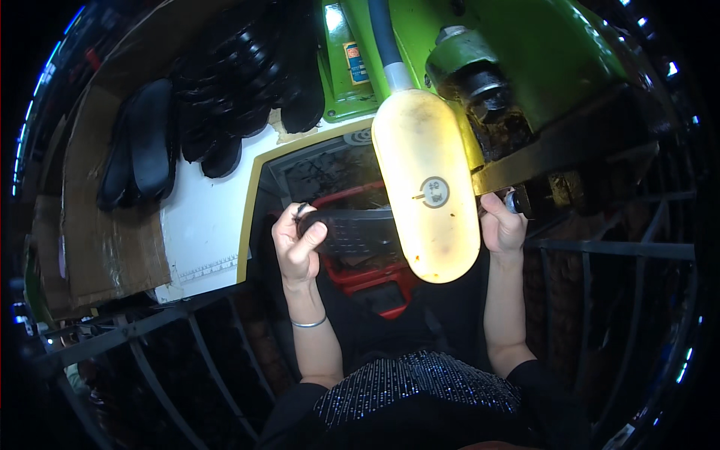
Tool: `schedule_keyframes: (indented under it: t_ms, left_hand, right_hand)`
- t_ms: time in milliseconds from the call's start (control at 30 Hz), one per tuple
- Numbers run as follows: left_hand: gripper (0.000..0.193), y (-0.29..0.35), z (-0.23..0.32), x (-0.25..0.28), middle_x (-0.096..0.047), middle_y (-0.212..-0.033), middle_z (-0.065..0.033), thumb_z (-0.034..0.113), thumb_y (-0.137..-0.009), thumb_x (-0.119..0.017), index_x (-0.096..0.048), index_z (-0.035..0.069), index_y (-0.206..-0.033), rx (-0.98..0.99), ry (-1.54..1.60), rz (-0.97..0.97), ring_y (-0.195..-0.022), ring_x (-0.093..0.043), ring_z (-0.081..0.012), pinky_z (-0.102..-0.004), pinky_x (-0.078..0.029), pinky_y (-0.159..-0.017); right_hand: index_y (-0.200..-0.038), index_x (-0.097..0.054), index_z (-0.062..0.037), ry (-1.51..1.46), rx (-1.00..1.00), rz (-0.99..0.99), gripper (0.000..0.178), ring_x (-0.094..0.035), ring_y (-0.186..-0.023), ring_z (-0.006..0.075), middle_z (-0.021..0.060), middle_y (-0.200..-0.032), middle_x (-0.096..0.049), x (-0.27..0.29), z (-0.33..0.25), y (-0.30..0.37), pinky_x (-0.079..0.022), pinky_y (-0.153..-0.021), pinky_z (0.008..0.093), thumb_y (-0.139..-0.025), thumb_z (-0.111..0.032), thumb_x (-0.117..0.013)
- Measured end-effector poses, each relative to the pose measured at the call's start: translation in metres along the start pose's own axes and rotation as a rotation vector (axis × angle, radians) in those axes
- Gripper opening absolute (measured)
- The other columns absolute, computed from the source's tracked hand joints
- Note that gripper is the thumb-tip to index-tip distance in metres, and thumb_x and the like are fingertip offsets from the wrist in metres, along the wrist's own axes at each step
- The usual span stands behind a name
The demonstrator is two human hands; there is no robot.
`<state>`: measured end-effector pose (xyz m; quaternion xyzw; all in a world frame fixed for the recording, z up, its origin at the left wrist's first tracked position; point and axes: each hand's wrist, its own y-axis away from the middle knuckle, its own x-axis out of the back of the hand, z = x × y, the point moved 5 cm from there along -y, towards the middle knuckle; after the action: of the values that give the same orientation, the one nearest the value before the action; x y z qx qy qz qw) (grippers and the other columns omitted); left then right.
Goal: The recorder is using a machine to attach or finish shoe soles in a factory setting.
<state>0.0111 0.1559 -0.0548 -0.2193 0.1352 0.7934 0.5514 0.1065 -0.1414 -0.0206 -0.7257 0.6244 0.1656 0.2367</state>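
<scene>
My left hand [294, 244] is closed round one end of a long black piece that looks like a shoe sole [356, 223], with the thumb on top. The piece runs to the right and passes behind a glowing yellowish lamp [424, 240], which hides its other end. At the right edge of the lamp, my right hand [502, 225] is closed, its thumb and fingers drawn together close to the dark machine head [555, 195]. Whether it grips the same black piece cannot be made out.
A green machine [540, 60] with a greasy bolt fitting fills the upper right. On the white tabletop [206, 217], several black soles [154, 142] lie in and beside a cardboard box [112, 255]. Below is a red plastic crate [375, 281]. Metal railings [600, 247] flank me.
</scene>
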Motion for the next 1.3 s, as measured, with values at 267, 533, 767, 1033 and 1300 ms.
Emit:
schedule_keyframes:
  t_ms: [267, 533, 767, 1033, 1300]
  left_hand:
    - [0.025, 0.017, 0.018, -0.095, -0.059, -0.073, -0.0065, 0.002, -0.065, -0.080, -0.060, -0.002, -0.080, -0.340, -0.378, -0.062, -0.062, -0.056, -0.0106, -0.0219, -0.044, -0.056]
    - [0.017, 0.006, 0.016, -0.087, -0.063, -0.081, -0.0073, -0.004, -0.075, -0.067, -0.060, -0.005, -0.090, -0.112, 0.013, -0.013, -0.072, -0.059, -0.0105, -0.0233, -0.048, -0.065]
    - [0.015, -0.011, 0.010, -0.028, -0.061, -0.077, -0.0053, -0.001, -0.075, -0.065, -0.059, -0.004, -0.089, -0.001, 0.116, 0.020, -0.065, -0.057, -0.0093, -0.0208, -0.046, -0.062]
    - [0.018, 0.010, 0.030, -0.052, -0.059, -0.078, -0.0046, -0.002, -0.073, -0.069, -0.058, -0.001, -0.088, -0.226, -0.322, -0.147, -0.071, -0.056, -0.0095, -0.0204, -0.044, -0.063]
    - [0.019, 0.010, 0.017, -0.119, -0.058, -0.070, -0.0083, -0.003, -0.065, -0.073, -0.060, -0.002, -0.078, -0.537, -0.552, -0.054, -0.060, -0.058, -0.0160, -0.0258, -0.047, -0.055]
  right_hand:
    - [-0.124, -0.047, -0.0005, -0.011, 0.218, -0.078, 0.043, -0.059, -0.101, 0.0231, 0.0108, -0.110, -0.059, 0.063, -0.059, -0.052, -0.048, -0.090, 0.0340, -0.082, 0.007, -0.047]
    - [-0.130, -0.045, -0.0050, -0.199, 0.099, -0.194, 0.042, -0.053, -0.111, 0.0215, 0.0065, -0.121, -0.054, 0.067, -0.034, -0.045, -0.045, -0.095, 0.0343, -0.089, -0.004, -0.053]
    - [-0.117, -0.055, -0.0015, 0.018, 0.015, -0.188, 0.035, -0.055, -0.108, 0.0217, 0.0090, -0.114, -0.059, 0.016, 0.006, -0.020, -0.041, -0.096, 0.0361, -0.082, 0.000, -0.060]
    - [-0.121, -0.049, -0.0021, -0.046, 0.119, -0.080, 0.049, -0.059, -0.100, 0.0212, 0.0114, -0.113, -0.058, 0.016, -0.029, -0.018, -0.049, -0.088, 0.0356, -0.075, 0.014, -0.051]
    - [-0.127, -0.048, -0.0088, -0.067, 0.192, -0.098, 0.048, -0.056, -0.108, 0.0228, 0.0089, -0.119, -0.057, 0.044, -0.059, -0.053, -0.048, -0.093, 0.0383, -0.082, 0.007, -0.053]
